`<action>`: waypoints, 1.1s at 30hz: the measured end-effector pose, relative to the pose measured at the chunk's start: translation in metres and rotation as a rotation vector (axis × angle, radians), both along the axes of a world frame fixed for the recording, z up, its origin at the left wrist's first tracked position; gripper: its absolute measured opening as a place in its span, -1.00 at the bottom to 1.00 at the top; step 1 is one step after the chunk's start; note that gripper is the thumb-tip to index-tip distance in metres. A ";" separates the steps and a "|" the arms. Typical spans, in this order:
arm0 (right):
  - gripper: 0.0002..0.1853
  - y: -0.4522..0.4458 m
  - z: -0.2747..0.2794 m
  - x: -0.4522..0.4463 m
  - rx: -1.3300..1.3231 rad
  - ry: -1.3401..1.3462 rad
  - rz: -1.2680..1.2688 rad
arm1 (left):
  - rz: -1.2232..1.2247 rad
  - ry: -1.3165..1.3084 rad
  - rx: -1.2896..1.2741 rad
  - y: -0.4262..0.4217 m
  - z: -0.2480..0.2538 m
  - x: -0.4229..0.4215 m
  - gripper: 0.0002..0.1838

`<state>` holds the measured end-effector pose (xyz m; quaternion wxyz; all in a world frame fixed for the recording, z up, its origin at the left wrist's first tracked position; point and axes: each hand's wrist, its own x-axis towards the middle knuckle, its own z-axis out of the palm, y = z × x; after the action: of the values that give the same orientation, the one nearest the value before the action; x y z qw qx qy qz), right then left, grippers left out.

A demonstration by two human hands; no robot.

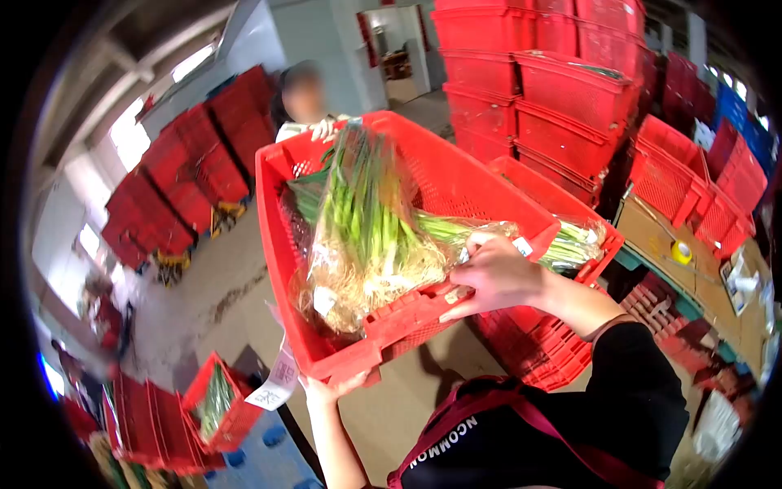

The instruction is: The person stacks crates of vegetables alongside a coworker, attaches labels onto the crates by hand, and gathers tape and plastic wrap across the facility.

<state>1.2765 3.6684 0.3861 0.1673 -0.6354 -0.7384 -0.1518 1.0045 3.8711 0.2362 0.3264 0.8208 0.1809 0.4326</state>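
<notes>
A red plastic crate hangs tilted in front of me, holding bunches of green onions in clear plastic with their pale roots toward me. My right hand is closed round the crate's near rim on the right. Under the near left corner, my left hand grips the crate; most of its fingers are hidden beneath it. A white paper tag hangs at that corner. A co-worker's gloved hand is at the crate's far rim.
Another red crate with wrapped onions is just right of mine. Tall red crate stacks stand behind it. A workbench runs along the right. At lower left, a small onion crate rests by a blue pallet.
</notes>
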 end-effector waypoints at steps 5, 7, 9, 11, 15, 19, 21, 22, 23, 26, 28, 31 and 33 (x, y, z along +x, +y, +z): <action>-0.57 0.022 0.007 0.061 0.202 -0.117 -0.055 | -0.262 -0.562 -0.143 0.047 0.040 0.110 0.28; -0.57 0.031 0.008 0.089 0.220 -0.109 -0.098 | -0.262 -0.364 0.258 0.090 0.043 0.135 0.34; -0.56 0.039 0.003 0.110 0.210 -0.119 -0.159 | -0.269 -0.257 0.492 0.119 0.044 0.166 0.36; -0.51 0.042 0.002 0.110 0.050 -0.124 -0.294 | -0.311 -0.198 0.505 0.140 0.042 0.180 0.27; -0.52 0.053 -0.001 0.137 0.228 -0.082 -0.361 | -0.400 -0.268 0.560 0.161 0.070 0.248 0.13; -0.51 0.068 0.005 0.161 0.341 -0.155 -0.529 | -0.536 -0.282 0.661 0.183 0.103 0.312 0.05; -0.53 0.077 0.006 0.173 0.361 -0.186 -0.620 | -0.546 -0.369 0.672 0.186 0.104 0.349 -0.03; -0.54 0.083 0.004 0.175 0.355 -0.186 -0.681 | -0.541 -0.472 0.698 0.189 0.107 0.365 -0.08; -0.54 0.088 0.003 0.177 0.347 -0.189 -0.742 | -0.582 -0.442 0.767 0.195 0.110 0.374 -0.17; -0.62 0.096 -0.011 0.186 0.333 -0.149 -0.845 | -0.665 -0.328 0.838 0.211 0.104 0.397 -0.43; -0.65 0.104 -0.018 0.196 0.350 -0.122 -0.885 | -0.667 -0.331 0.827 0.218 0.102 0.412 -0.61; -0.65 0.108 -0.027 0.207 0.428 -0.168 -0.961 | -0.695 -0.390 0.877 0.224 0.118 0.437 -0.68; -0.64 0.107 -0.025 0.214 0.443 -0.177 -1.009 | -0.761 -0.399 0.882 0.223 0.135 0.451 -0.68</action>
<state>1.4907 3.7755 0.3610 0.1410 -0.8446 -0.3043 -0.4174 1.4555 4.0942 0.3711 0.1152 0.7887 -0.3851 0.4652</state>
